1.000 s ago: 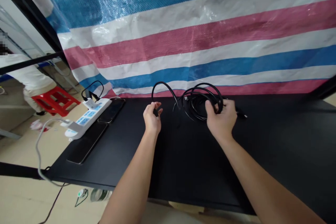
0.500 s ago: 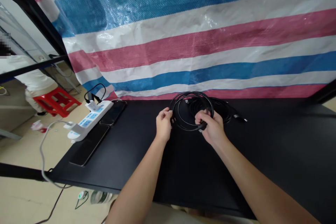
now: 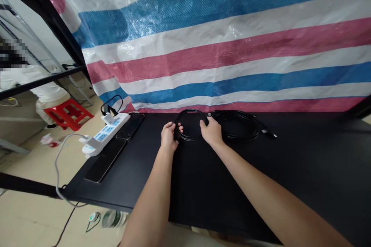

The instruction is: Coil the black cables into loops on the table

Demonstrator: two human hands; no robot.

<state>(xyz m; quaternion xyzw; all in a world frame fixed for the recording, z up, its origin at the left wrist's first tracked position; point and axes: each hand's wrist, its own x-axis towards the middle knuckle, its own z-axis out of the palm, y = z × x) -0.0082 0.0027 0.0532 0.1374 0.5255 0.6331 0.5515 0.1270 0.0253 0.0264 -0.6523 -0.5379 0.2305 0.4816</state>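
Left fingers (image 3: 173, 126) curled on coiled black cable (image 3: 188, 110), right fingers (image 3: 205, 122) gripping its edge, part hidden

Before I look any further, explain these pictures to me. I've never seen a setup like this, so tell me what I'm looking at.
These come from a camera worn on a person's head, looking forward and down, so the bare arms at the bottom are that person's own. The left hand and right hand hold a loop of black cable. Beside it lies a larger black coil with a black plug at its end. The black table also carries a white power strip and two dark flat slabs. Behind the table hangs a striped tarp.
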